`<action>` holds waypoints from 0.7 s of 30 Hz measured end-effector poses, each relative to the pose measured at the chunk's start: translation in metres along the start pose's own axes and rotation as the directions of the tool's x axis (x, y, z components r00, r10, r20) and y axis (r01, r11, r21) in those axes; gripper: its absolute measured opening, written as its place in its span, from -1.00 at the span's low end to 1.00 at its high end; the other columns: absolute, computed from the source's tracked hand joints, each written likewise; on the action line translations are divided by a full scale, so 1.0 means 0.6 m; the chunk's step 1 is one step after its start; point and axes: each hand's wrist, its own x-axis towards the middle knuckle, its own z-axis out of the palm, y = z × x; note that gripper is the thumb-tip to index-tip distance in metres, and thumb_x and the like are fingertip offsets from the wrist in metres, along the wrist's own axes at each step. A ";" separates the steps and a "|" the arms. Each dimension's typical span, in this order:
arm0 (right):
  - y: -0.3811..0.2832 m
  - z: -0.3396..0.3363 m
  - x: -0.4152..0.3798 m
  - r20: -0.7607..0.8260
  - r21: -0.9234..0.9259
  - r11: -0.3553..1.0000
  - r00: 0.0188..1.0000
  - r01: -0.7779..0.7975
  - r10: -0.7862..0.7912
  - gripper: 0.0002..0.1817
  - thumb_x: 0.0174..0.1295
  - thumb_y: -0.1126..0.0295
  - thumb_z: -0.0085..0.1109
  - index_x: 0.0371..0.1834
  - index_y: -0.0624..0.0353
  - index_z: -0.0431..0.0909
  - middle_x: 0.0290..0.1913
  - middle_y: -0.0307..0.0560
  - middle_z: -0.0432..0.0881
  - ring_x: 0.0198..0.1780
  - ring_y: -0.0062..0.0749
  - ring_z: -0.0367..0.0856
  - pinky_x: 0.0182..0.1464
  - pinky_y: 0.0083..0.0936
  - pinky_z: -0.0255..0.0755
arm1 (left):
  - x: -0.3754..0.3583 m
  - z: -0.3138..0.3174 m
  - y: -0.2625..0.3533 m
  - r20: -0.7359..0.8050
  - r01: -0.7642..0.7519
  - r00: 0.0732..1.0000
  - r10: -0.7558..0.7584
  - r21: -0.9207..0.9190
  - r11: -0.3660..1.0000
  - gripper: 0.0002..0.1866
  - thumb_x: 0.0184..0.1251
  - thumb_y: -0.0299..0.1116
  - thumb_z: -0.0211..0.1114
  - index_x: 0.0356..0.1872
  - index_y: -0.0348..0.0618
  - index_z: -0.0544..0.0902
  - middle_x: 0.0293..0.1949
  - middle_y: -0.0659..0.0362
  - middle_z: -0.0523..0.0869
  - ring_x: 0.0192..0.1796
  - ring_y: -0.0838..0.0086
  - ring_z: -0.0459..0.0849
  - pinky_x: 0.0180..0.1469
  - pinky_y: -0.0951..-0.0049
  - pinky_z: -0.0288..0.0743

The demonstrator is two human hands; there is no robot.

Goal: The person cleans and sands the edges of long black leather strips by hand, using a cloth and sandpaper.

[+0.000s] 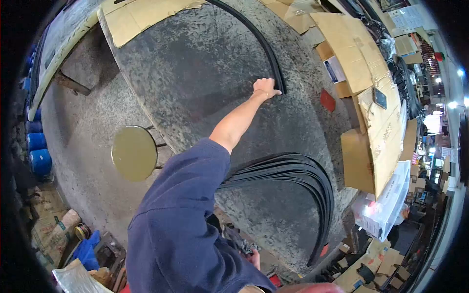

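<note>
My left hand reaches far out over the dark, worn table top. Its fingers are curled and its thumb lies against the near end of a bundle of long black strips, which curves away to the far edge. Nearer to me, a larger bundle of thin black strips bends in an arc across the table, its left part hidden behind my navy sleeve. Low down beside my body, part of my right hand shows. Most of its fingers are hidden, so its grip cannot be made out.
A round stool stands left of the table, with blue drums beyond it. Cardboard with a phone on it lies to the right, above a clear plastic bin. A red piece lies near the table's right side.
</note>
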 end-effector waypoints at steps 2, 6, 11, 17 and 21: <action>0.012 0.019 0.007 -0.092 0.023 0.999 0.996 0.022 -0.020 -0.57 0.20 0.12 -0.05 -0.05 0.25 0.48 -0.07 0.11 0.59 -0.09 -0.01 0.55 0.07 -0.14 0.43 | 0.018 0.006 -0.025 0.037 -0.063 0.997 0.064 -0.025 0.998 -0.48 -0.15 0.13 0.45 -0.31 -0.10 0.67 -0.35 0.09 0.73 -0.20 0.25 0.71 -0.12 0.30 0.57; 0.007 0.067 0.058 -0.048 -0.072 0.995 0.996 -0.074 0.070 -0.58 0.18 0.10 0.01 -0.09 0.23 0.50 -0.14 0.11 0.62 -0.16 -0.04 0.57 0.08 -0.19 0.43 | 0.034 -0.004 -0.032 0.184 -0.039 0.981 0.059 -0.114 0.993 -0.75 -0.04 -0.23 0.27 -0.33 -0.09 0.67 -0.50 0.11 0.73 -0.35 0.34 0.74 -0.20 0.35 0.60; -0.064 0.286 -0.085 -0.119 -0.385 0.915 0.990 -0.121 0.080 -0.74 0.22 0.30 0.00 -0.22 0.30 0.50 -0.27 -0.03 0.63 -0.32 -0.23 0.60 -0.25 -0.27 0.50 | -0.024 -0.072 -0.010 0.267 0.200 0.953 -0.143 -0.198 0.959 -0.66 -0.04 -0.27 0.09 -0.40 -0.35 0.68 -0.47 -0.02 0.72 -0.25 0.21 0.73 -0.06 0.30 0.56; -0.107 0.344 -0.129 0.317 -0.112 0.931 0.901 0.347 -0.298 -0.79 0.26 0.24 -0.02 -0.20 0.10 0.52 -0.33 -0.19 0.62 -0.27 -0.42 0.58 -0.40 -0.39 0.43 | -0.271 -0.102 -0.072 0.110 -0.035 0.992 0.067 -0.269 0.962 -0.57 0.01 -0.21 0.07 -0.29 -0.44 0.59 -0.24 -0.27 0.64 -0.06 -0.06 0.61 0.01 0.08 0.47; -0.104 0.438 -0.132 0.520 0.006 0.930 0.793 0.368 -0.317 -0.75 0.26 0.18 -0.02 -0.13 0.03 0.53 -0.14 -0.27 0.63 -0.08 -0.39 0.55 -0.11 -0.31 0.42 | -0.568 -0.164 -0.082 0.312 0.185 0.950 0.005 -0.576 0.796 -0.81 -0.02 -0.43 0.09 -0.52 -0.39 0.57 -0.61 -0.05 0.67 -0.56 0.31 0.71 -0.47 0.33 0.59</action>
